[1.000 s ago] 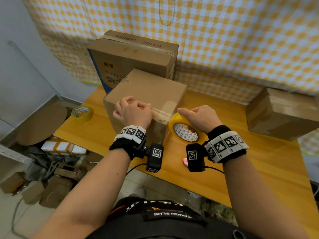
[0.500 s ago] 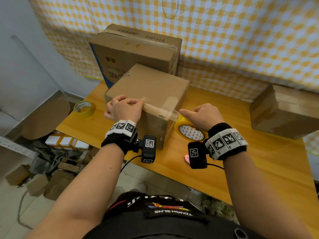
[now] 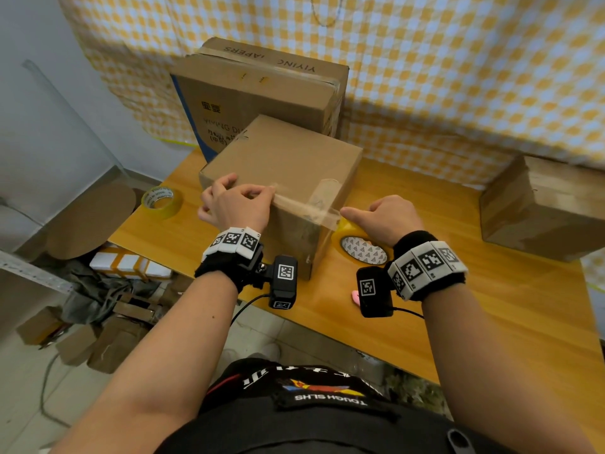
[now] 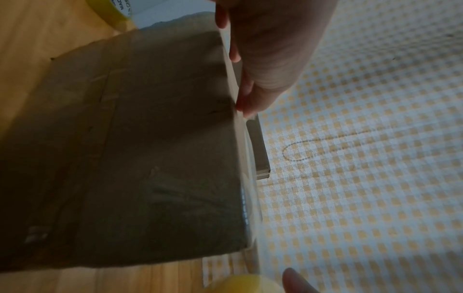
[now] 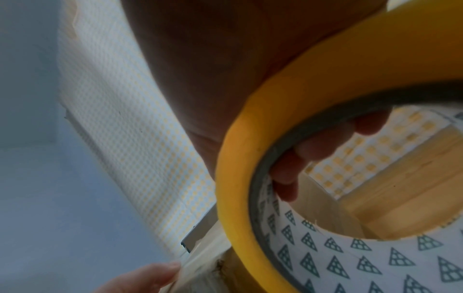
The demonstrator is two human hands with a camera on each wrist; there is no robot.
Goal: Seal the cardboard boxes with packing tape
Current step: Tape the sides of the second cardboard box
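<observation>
Pinching the tape strip (image 3: 304,204) against the box (image 3: 288,165) near edge, the left hand (image 3: 235,204) sits left of the right hand (image 3: 386,217), whose fingers curl through the tape roll (image 3: 357,244).

Left hand (image 3: 234,206) pins tape (image 3: 307,206) on box (image 3: 288,158); right hand (image 3: 388,217) grips roll (image 3: 355,239).

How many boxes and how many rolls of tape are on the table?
Brown cardboard boxes: 3 (big printed one at the back, plain one being taped, one at the right)
Yellow tape rolls: 2 (one held in the right hand, one lying at the left)
Total: 5
</observation>
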